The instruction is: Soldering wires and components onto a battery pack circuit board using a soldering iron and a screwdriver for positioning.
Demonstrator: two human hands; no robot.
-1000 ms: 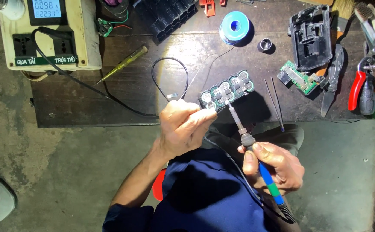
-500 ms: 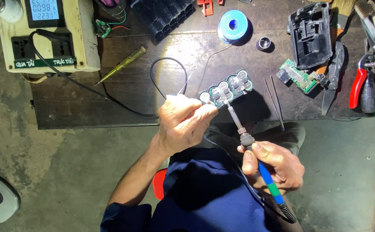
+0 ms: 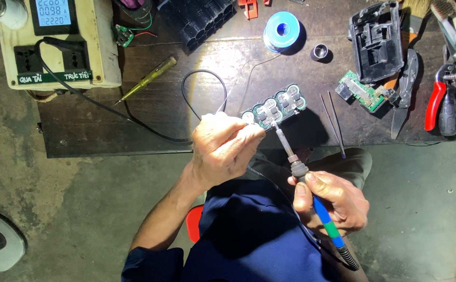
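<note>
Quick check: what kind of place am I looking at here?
Probably an electronics repair bench: a blue-handled soldering iron on a green battery-cell pack, a blue solder spool, and red-handled pliers.

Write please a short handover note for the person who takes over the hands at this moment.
Left hand: closed at the end of the battery pack, apparently steadying it at the bench's front edge.
Right hand: grips the soldering iron by its blue-green handle, tip on a metal strip on top of the pack.
Done: cannot tell which joints are finished.
Left: joint under the tip is in progress. Solder spool and tweezers lie on the bench.
</note>
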